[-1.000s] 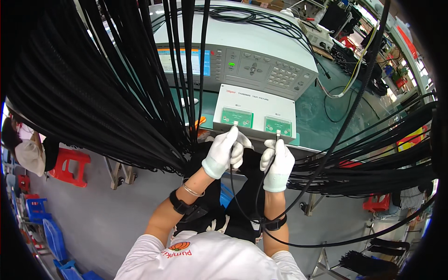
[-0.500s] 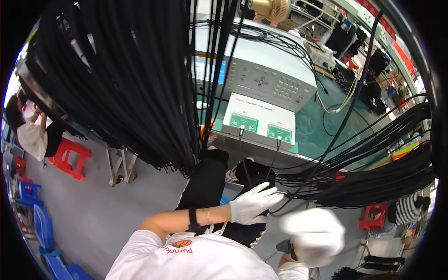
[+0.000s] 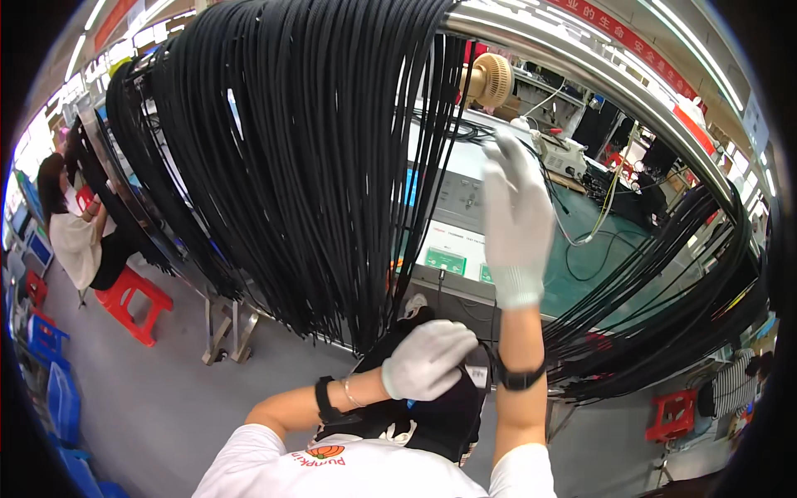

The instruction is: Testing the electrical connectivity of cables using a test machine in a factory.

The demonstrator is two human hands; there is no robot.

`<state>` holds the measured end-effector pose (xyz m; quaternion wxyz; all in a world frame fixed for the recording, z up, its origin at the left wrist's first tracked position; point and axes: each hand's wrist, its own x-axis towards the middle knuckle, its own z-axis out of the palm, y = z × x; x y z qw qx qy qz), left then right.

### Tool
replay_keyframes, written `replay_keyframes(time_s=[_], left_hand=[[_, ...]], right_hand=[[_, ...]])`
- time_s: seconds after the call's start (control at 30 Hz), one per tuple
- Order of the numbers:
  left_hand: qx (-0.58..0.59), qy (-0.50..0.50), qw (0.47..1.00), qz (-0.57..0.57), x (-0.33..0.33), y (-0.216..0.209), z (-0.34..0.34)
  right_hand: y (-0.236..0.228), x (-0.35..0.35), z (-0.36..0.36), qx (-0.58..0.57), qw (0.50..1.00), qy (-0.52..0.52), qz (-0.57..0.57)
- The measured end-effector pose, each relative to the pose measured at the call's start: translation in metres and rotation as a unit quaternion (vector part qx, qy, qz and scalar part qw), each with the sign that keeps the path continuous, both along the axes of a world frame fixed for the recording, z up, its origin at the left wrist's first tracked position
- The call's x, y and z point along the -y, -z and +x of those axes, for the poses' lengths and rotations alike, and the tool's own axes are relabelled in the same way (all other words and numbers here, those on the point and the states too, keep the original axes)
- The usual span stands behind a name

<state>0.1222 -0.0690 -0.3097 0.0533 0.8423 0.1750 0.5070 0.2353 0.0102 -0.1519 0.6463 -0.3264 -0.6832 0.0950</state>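
The white-gloved right hand, fingers spread open, has risen beyond the white-gloved left hand, grip indeterminable, leaving the plugged-in thin black cable ahead unheld.

the gloves are white, the cables black, the panels green and one shirt striped.

A: Floor?
B: Grey floor, looks smooth. Red stool on the left, blue chairs along the left rim.
A: Right side?
B: Second red stool, lower right. Green worktop above it, tan fan farther back.
A: Light?
B: Ceiling strip lights upper right, red banner near them. Bright windows far left.
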Motion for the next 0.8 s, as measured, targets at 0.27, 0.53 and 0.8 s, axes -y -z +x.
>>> replay_keyframes(time_s=[0.27, 0.53, 0.8], left_hand=[[0.136, -0.143, 0.969, 0.150, 0.005, -0.079, -0.058], [0.072, -0.055, 0.992, -0.092, -0.017, -0.041, -0.009], [0.321, -0.028, 0.683, -0.656, 0.050, 0.114, -0.011]], right_hand=[[-0.032, -0.046, -0.014, -0.101, 0.994, 0.013, 0.023], [0.008, 0.013, 0.035, -0.336, 0.890, -0.292, -0.097], [0.164, 0.062, -0.004, -0.319, 0.829, -0.237, -0.393]])
